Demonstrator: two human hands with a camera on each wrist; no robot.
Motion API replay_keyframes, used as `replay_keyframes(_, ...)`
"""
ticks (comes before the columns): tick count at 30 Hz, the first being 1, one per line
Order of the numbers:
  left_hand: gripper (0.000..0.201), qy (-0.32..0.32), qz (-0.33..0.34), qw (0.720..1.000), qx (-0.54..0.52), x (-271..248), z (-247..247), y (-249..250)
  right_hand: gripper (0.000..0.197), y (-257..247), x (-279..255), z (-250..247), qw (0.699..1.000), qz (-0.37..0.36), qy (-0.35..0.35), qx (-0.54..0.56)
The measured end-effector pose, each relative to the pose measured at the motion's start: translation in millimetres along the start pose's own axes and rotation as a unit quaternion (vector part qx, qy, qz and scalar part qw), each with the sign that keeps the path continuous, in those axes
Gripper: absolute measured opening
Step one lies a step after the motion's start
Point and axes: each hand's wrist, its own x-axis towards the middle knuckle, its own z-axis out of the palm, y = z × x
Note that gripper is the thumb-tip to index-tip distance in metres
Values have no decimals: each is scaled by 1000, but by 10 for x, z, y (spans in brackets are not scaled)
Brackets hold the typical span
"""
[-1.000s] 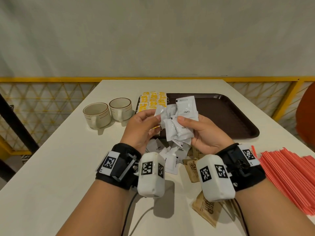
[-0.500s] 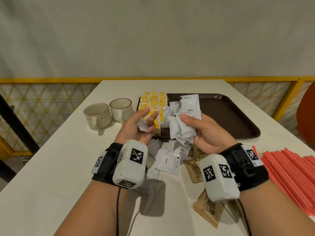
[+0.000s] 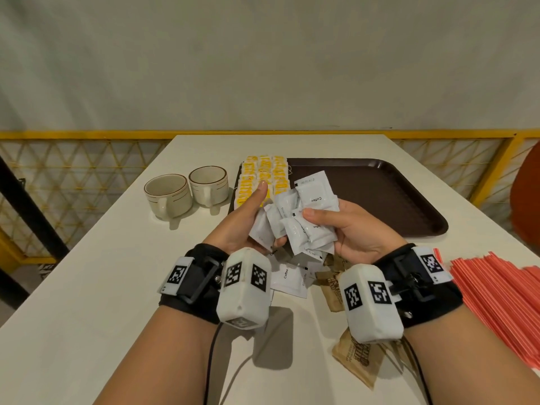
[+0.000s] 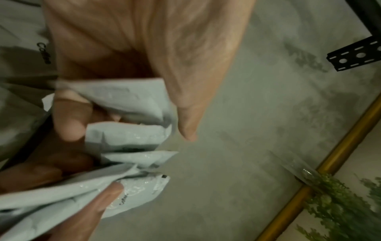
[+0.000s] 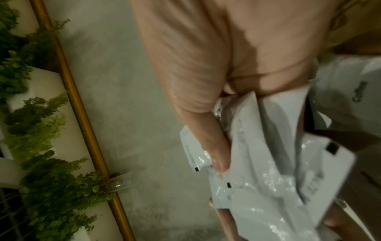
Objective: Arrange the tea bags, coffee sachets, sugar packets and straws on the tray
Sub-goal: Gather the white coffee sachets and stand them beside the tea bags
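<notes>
Above the table, in front of the brown tray (image 3: 388,197), I hold a fanned bunch of white coffee sachets (image 3: 306,220). My right hand (image 3: 347,229) grips the bunch, thumb pressed on top. My left hand (image 3: 248,220) holds a sachet (image 3: 261,232) at the bunch's left side, fingers curled under it and thumb stretched forward. The left wrist view shows these sachets (image 4: 128,130) among my fingers; the right wrist view shows the thumb on the sachets (image 5: 268,163). Yellow tea bags (image 3: 264,178) lie in rows on the tray's left end. Loose coffee sachets (image 3: 289,280) and brown sugar packets (image 3: 358,356) lie on the table under my wrists. Red straws (image 3: 502,296) are piled at the right.
Two cream cups (image 3: 187,192) stand left of the tray on the white table (image 3: 87,287). A yellow railing (image 3: 87,135) runs behind the table's far edge. An orange chair back (image 3: 526,200) shows at the right edge.
My left hand, which had drawn away from the bunch with a single sachet, has come back against its left side. The right hand has kept its grip with little movement.
</notes>
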Motion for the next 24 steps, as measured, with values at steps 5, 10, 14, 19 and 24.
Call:
replay_keyframes(5,66,55,-9,996,70,-28,30,7,50,29,27,-25,1000,5,-8,-11)
replay_keyframes(10,53,107,6,991,76,-3,14,20,51,17,10,-11,1000,4,-8,-13)
replay_keyframes(14,62,145,1,963,225,31,-47,18,48,42,-4,13,998,27,-35,-33)
replay_keyframes(19,54,125,-17,976,176,74,4,-62,44,64,13,-8,997,28,-20,-75)
replay_keyframes(24,63,22,-72,997,29,74,2,-100,46,39,21,-27,996,21,13,-80)
